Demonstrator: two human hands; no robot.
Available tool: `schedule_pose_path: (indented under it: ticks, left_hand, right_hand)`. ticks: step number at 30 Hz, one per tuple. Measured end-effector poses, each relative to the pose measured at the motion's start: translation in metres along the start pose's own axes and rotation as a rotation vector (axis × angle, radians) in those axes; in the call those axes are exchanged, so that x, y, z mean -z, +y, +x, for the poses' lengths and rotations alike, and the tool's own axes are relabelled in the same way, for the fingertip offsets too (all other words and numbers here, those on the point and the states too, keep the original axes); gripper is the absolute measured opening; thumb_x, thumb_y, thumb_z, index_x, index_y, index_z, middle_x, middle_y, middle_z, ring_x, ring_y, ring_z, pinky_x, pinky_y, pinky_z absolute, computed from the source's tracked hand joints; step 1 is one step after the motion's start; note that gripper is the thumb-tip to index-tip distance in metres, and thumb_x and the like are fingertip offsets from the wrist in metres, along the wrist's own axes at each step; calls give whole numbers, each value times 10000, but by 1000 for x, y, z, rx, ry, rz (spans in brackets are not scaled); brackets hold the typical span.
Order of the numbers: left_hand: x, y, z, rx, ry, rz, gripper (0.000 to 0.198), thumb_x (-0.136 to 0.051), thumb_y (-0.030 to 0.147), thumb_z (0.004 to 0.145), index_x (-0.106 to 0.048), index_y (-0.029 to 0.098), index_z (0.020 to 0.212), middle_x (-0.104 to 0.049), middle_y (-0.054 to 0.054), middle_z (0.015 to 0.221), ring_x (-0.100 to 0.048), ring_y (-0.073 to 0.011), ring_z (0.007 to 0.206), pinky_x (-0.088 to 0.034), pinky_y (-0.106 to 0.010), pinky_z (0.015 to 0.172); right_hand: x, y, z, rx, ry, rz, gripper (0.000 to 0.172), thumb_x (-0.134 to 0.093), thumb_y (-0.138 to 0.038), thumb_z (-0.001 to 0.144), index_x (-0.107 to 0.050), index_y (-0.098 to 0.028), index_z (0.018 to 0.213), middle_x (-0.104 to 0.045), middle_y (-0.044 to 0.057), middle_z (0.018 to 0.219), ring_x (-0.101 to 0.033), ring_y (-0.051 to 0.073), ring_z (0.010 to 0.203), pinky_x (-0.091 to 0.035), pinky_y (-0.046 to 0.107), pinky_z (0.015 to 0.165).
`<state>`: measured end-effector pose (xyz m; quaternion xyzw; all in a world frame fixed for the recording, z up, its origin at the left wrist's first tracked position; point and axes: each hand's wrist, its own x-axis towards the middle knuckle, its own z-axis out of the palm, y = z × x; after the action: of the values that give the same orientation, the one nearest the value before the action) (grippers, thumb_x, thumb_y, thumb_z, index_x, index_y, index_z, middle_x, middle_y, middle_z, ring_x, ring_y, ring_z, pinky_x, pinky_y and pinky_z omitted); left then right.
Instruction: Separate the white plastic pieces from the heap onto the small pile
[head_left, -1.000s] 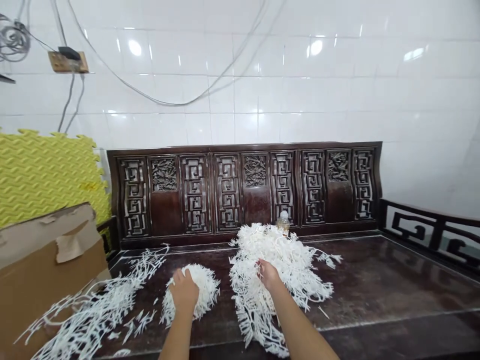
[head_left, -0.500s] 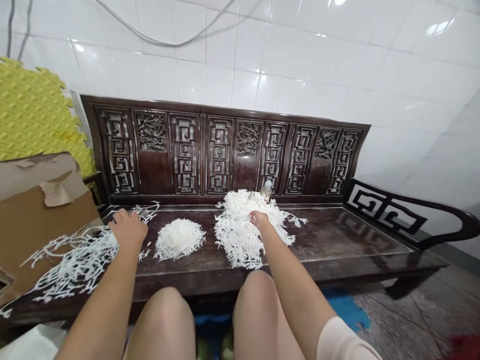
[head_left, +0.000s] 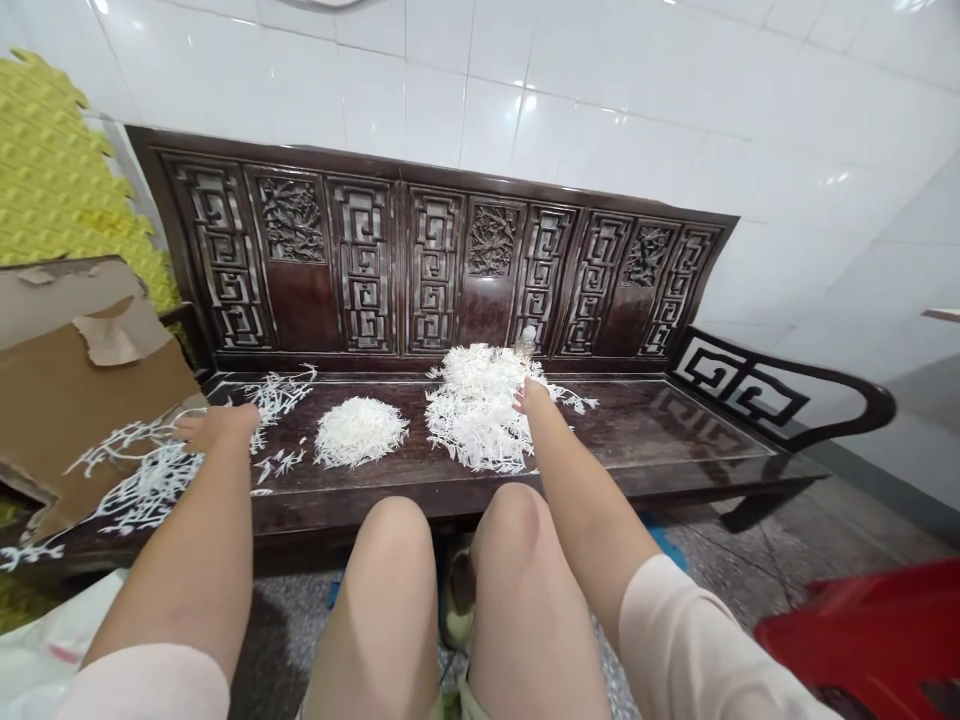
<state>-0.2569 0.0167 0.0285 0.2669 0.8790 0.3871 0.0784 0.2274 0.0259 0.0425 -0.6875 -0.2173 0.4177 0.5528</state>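
Left hand (head_left: 219,428), at stringy white pile (head_left: 154,480); right hand (head_left: 531,396), at large heap (head_left: 476,410); fingers' grip, cannot tell from here. Bottle (head_left: 525,343), base hidden. Table (head_left: 637,428), extending rightward to armrest (head_left: 879,408).

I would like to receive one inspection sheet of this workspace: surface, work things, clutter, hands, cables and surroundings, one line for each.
Surface: dark wooden bench with carved backrest.
Work things: long white strands at left, small white heap in the middle, large white heap to its right.
Clutter: loose white bits beside the small heap; small container behind the large heap; torn cardboard at left.
Hands: left hand at the strands, right hand at the large heap; grip unclear for both.
Cables: short piece at the top edge.
Surroundings: white tiled wall, yellow mat, partly visible red object at lower right.
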Motion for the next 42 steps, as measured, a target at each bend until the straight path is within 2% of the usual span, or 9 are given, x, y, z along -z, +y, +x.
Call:
schedule_pose_path:
  ticks: [8, 12, 16, 20, 23, 26, 35, 39, 42]
  left_hand:
    - [1, 2, -8, -192, 49, 182, 373, -522, 365, 598, -506, 133, 889, -381, -195, 1230, -238, -477, 1162, -248, -649, 815]
    - [2, 21, -43, -299, -20, 115, 215, -477, 310, 673, -509, 111, 750, -508, -181, 1030, -285, -434, 1156, -300, -559, 803]
    - [-15, 68, -111, -453, -496, -112, 115, -443, 210, 697, -510, 121, 724, -577, -86, 794, -516, -277, 936, -371, -418, 761]
    - [-39, 124, -185, -613, -729, -252, 181, -417, 295, 743, -543, 170, 781, -596, -21, 718, -555, -140, 694, -415, -260, 658]
    - [-37, 146, -225, -832, -938, -530, 281, -354, 412, 786, -512, 184, 828, -582, -22, 745, -533, -140, 688, -403, -259, 656]
    - [-25, 141, -241, -808, -805, -659, 293, -322, 461, 802, -459, 203, 831, -544, -10, 736, -504, -142, 689, -385, -267, 665]
    - [-12, 122, -248, -604, -1055, -852, 515, -157, 548, 815, -524, 192, 872, -557, -57, 749, -515, -161, 724, -408, -293, 675]
    - [-3, 127, -250, -479, -1054, -851, 422, -355, 535, 777, -557, 210, 955, -589, -74, 944, -518, -190, 927, -399, -283, 744]
    - [3, 126, -251, -539, -1076, -809, 326, -452, 502, 744, -573, 206, 808, -590, -43, 846, -519, -176, 867, -393, -263, 727]
  right_hand:
    - [11, -6, -12, 53, -133, -50, 124, -487, -308, 739, -463, -189, 761, -510, -5, 726, -529, 91, 612, -388, 239, 616]
    - [6, 1, -26, 118, -193, -112, 130, -557, -246, 647, -488, -161, 717, -498, -1, 667, -481, 92, 581, -360, 238, 595]
    - [-19, 8, -51, 187, -293, -93, 98, -515, -234, 629, -502, -157, 688, -460, -20, 592, -407, 78, 538, -326, 216, 542]
    - [-53, -4, -80, 263, -329, -73, 115, -531, -241, 579, -485, -161, 647, -446, -35, 553, -373, 82, 530, -296, 215, 518]
    - [-72, -18, -97, 433, -402, 52, 100, -477, -264, 598, -459, -166, 609, -431, -41, 542, -376, 86, 541, -308, 216, 539]
    - [-77, -22, -109, 498, -491, 194, 113, -478, -274, 599, -462, -165, 624, -449, -40, 566, -413, 94, 579, -339, 217, 585]
    - [-75, -38, -132, 212, -612, 233, 91, -497, -263, 608, -499, -186, 658, -449, -50, 496, -391, 95, 441, -305, 228, 442]
    - [-73, -47, -141, 315, -639, 233, 84, -519, -222, 625, -557, -178, 685, -498, -33, 573, -448, 92, 528, -347, 216, 509]
    - [-60, -41, -143, 375, -716, 233, 79, -519, -222, 651, -573, -173, 680, -522, -19, 617, -468, 94, 550, -359, 216, 520]
